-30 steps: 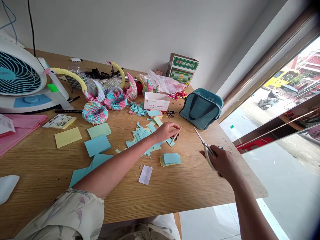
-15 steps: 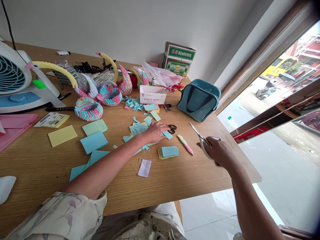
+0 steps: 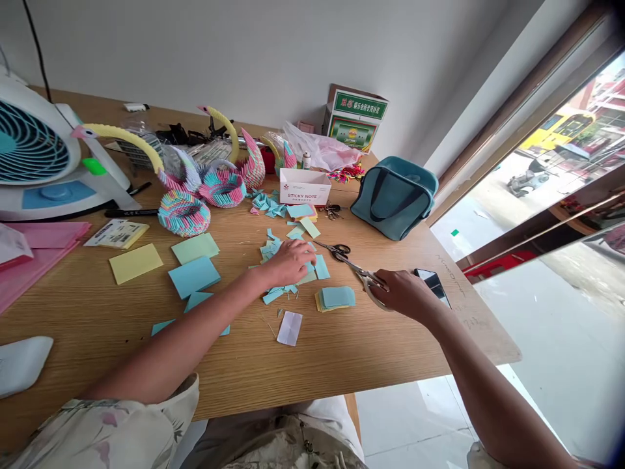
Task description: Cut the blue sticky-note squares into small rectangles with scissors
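Note:
My left hand (image 3: 291, 262) hovers low over a heap of blue paper scraps (image 3: 278, 294), its fingers loosely curled and apart. Beside its fingertips lies a blue paper strip (image 3: 321, 267). My right hand (image 3: 406, 294) grips white-handled scissors (image 3: 362, 271), their blades pointing left toward the heap. Just beyond the blade tips rests a black-handled pair of scissors (image 3: 342, 250). Nearer me are a small stack of blue and yellow paper (image 3: 338, 297) and a creased pale lilac paper (image 3: 290, 328).
Folded-paper swans (image 3: 184, 213) and a fan (image 3: 36, 156) stand at left. A sticky note box (image 3: 305, 187) and a teal bag (image 3: 394, 198) are farther back. Blue sheets (image 3: 194, 276) and a yellow sheet (image 3: 135, 263) lie left; a dark phone (image 3: 433, 284) lies right.
My right hand has moved left with the scissors, bringing them near the black-handled pair. My left hand has curled its fingers and shifted slightly. The view has turned a little left.

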